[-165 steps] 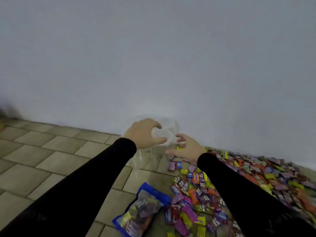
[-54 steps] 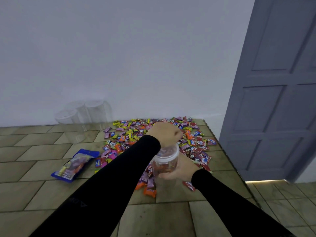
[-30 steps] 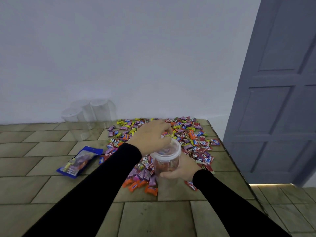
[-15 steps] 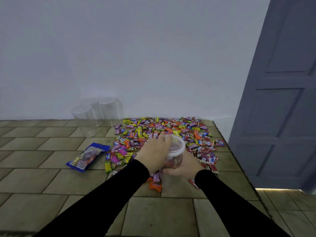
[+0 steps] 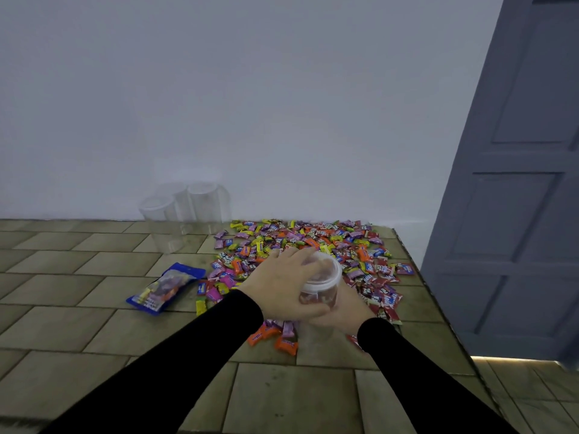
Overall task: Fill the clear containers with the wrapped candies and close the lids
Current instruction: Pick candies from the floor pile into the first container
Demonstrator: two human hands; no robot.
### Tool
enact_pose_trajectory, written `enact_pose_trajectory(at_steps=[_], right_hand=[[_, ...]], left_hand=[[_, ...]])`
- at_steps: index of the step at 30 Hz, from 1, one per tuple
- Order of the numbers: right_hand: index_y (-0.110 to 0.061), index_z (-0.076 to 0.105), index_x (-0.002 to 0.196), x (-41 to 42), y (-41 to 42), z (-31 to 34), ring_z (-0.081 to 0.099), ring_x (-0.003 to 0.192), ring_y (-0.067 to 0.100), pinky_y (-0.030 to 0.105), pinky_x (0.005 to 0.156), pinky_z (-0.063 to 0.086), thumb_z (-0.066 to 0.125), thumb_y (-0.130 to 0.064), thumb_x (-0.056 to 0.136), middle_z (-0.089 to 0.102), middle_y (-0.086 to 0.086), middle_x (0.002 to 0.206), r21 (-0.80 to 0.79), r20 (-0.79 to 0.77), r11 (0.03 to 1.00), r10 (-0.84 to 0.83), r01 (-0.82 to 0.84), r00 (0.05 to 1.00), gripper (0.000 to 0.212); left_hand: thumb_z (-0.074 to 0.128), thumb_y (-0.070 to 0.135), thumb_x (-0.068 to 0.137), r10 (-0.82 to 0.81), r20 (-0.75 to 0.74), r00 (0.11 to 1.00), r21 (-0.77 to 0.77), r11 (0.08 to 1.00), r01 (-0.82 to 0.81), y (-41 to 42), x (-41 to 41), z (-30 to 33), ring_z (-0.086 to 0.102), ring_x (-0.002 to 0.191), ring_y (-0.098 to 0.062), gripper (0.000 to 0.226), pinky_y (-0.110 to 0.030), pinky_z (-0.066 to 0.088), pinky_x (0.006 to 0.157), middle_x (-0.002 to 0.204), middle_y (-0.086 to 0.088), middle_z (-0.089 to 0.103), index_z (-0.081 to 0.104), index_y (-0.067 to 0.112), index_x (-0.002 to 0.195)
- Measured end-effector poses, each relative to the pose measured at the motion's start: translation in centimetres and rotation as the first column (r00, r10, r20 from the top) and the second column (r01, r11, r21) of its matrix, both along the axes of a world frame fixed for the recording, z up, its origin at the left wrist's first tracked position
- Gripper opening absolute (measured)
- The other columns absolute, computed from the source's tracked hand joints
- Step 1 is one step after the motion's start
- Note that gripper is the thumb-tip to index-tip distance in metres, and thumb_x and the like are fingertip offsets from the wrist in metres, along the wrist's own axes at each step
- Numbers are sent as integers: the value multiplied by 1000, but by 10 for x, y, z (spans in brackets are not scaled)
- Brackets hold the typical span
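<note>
A clear container (image 5: 318,289) with wrapped candies inside is held between both hands above the tiled floor (image 5: 78,324), in front of the spread of candies (image 5: 313,242). A whitish lid (image 5: 326,274) is seated on its top. The left hand (image 5: 283,286) is wrapped over the left side of the container, with the fingers laid across the lid's far edge and the thumb curled along the lower wall. The right hand (image 5: 343,311) is cupped under and behind the container, its fingers curled round the base; most of this hand is hidden by the container and the left hand. Both arms are covered by black sleeves (image 5: 188,364).

The loose candies are scattered over the tiles up to the foot of the white wall (image 5: 250,104), in purple, yellow, orange, red and blue wrappers. A few orange ones (image 5: 283,343) are seen just below the hands. To the left of the spread, a blue candy bag (image 5: 166,288) is lying flat on the floor. Further back, by the wall, three empty clear containers (image 5: 185,211) are stood close together, upright. At the right edge, a grey panelled door (image 5: 517,198) is seen, with a strip of light under its lower edge.
</note>
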State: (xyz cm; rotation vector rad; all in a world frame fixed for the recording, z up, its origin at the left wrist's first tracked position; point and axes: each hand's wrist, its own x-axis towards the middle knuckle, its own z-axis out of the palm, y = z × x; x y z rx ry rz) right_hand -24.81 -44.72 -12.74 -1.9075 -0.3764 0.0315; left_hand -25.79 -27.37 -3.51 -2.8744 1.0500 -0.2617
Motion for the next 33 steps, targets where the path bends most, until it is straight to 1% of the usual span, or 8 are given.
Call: enact_pose_trajectory(at_steps=[5,8,11,15,18,21,27,33], right_hand=[[-11,47,132,-3,1,-1,63,97,-8,9,78,47,84,-2,67,67,-11,108,28,-34,999,-35,36,999,75],[-23,44,133,-3,1,-2,60,105,-7,15,88,49,89,-21,63,64,-14,114,-24,-26,998,-55,54,998,83],[-33,40,131,-4,0,-2,59,108,0,23,94,48,90,-32,59,62,-17,117,-38,-51,997,-73,71,996,88],[-35,37,132,-5,-1,-2,60,109,4,27,96,49,91,-35,55,61,-16,117,-60,-75,992,-113,108,991,94],[-36,35,133,-9,-4,-2,59,110,5,27,95,48,90,-42,53,61,-16,119,-90,-80,989,-126,118,989,97],[-38,34,132,-13,-6,-1,60,108,5,27,94,48,89,-44,53,61,-17,118,-92,-81,989,-126,118,989,96],[-36,33,136,-20,-9,-1,60,110,8,34,98,48,88,-52,48,61,-15,121,-87,-94,989,-126,118,988,105],[-32,31,140,-27,-8,3,60,107,8,27,91,48,89,-44,56,60,-13,120,-94,-98,988,-132,123,986,103]], left_hand=[[33,52,93,-154,161,975,-26,987,161,0,9,-14,63,101,-28,52,-38,55,87,124,-11,63,59,20,125],[24,51,98,-164,183,969,-96,978,184,-2,7,-10,60,110,-23,57,-31,48,94,132,-8,60,55,20,135],[21,50,101,-49,12,999,-349,936,50,-2,10,-5,49,125,-14,54,-28,39,101,142,1,52,39,26,146],[27,33,105,165,3,986,-595,793,-131,2,11,-3,55,91,-21,39,-30,38,76,102,-5,61,53,10,124],[29,29,104,352,-90,932,-684,658,-314,14,10,-6,51,86,-24,34,-25,27,67,93,-6,54,53,7,111],[40,13,100,441,-242,864,-616,619,-488,34,9,-16,53,85,-24,20,-29,33,69,98,-9,61,53,10,115],[44,18,100,253,-600,759,-92,921,-379,56,-3,-56,60,94,-17,22,-27,48,79,107,-1,64,62,19,112],[46,24,100,277,-611,742,43,947,-318,54,-9,-81,56,106,-16,25,-27,43,89,119,2,63,66,23,114]])
